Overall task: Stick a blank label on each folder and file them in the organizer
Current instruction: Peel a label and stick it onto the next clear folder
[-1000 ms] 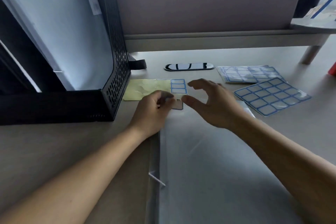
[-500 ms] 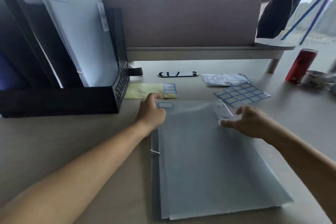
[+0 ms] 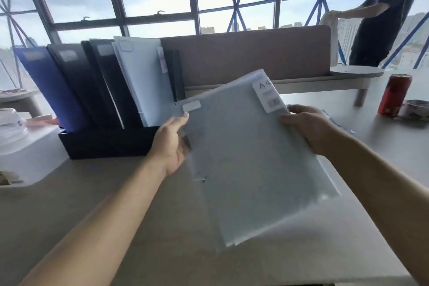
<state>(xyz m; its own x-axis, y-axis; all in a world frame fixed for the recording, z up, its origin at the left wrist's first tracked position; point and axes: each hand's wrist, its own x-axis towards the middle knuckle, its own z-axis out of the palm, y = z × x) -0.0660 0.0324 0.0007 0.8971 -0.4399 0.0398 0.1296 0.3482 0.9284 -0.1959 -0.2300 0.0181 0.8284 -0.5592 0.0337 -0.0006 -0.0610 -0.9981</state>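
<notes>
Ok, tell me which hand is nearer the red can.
Right. The right hand grips the folder's right edge, on the red can's side; the left hand holds the opposite edge, beside the organizer.

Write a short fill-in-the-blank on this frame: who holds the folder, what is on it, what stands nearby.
1. The grey folder is held off the desk by ____ hands, the left hand and the right hand.
2. Near the folder's top corner by the left hand sits a blank ____.
3. The other folders stand in the black ____ on the left.
4. The can at the right is ____ in colour.

Missing words: both; label; organizer; red
</notes>
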